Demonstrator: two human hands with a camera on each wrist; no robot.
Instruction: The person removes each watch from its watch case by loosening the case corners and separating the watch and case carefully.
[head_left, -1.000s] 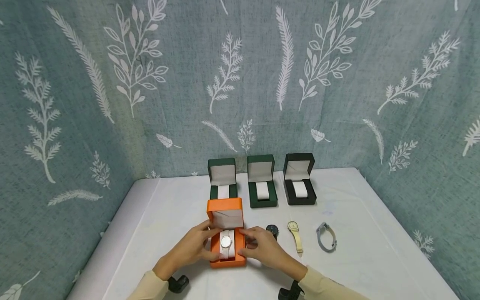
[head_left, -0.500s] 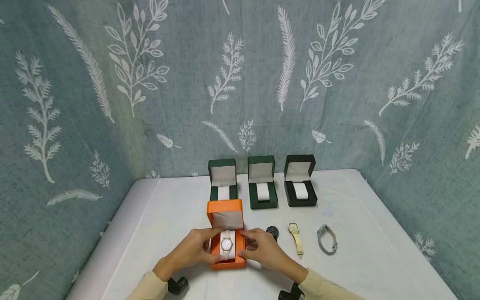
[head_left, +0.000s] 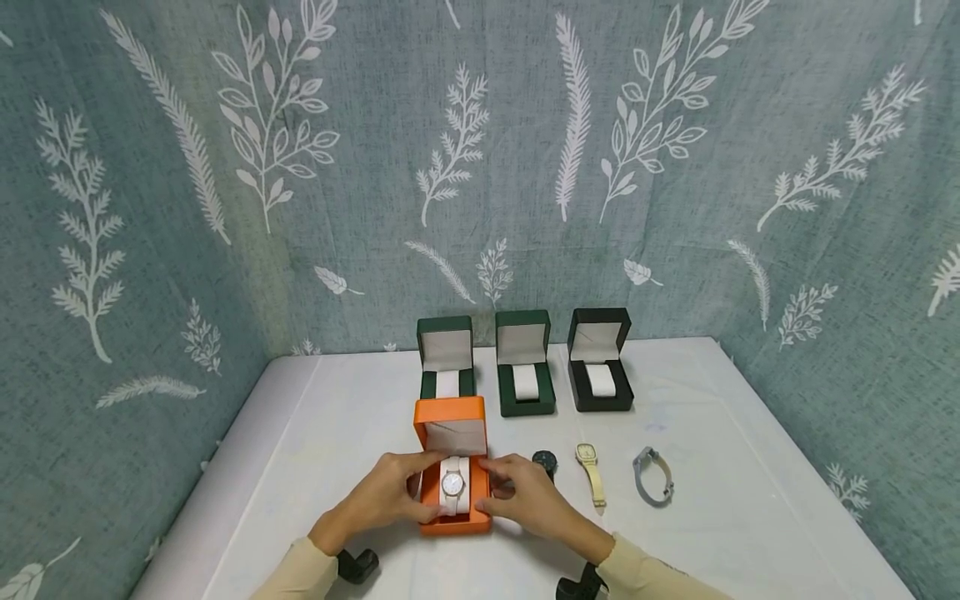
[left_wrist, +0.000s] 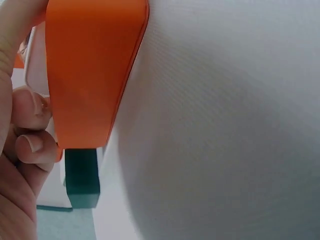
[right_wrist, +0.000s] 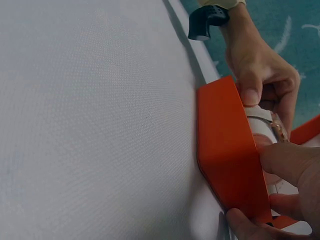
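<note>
An orange watch box [head_left: 453,528] stands on the table with its lid [head_left: 450,408] raised. Inside it, a watch [head_left: 452,483] with a round pale face and white strap is wrapped round a white cushion. My left hand [head_left: 384,497] grips the box's left side, its thumb and forefinger reaching over the rim toward the cushion. On the right side my right hand [head_left: 531,495] holds the box, thumb at the front and forefinger farther back. The right wrist view shows the right thumb [right_wrist: 285,160] on the box rim. Some fingertips are hidden.
Two green watch boxes [head_left: 527,408] and a black one [head_left: 604,402] stand lid-up at the back with bare white cushions. Right of the orange box lie a dark watch [head_left: 545,461], a yellow watch [head_left: 592,475] and a grey-blue watch [head_left: 654,477]. Patterned curtains border the table.
Both hands stay at the orange box, with only slight shifts of the left fingers. The whole scene moves a little with the head camera.
</note>
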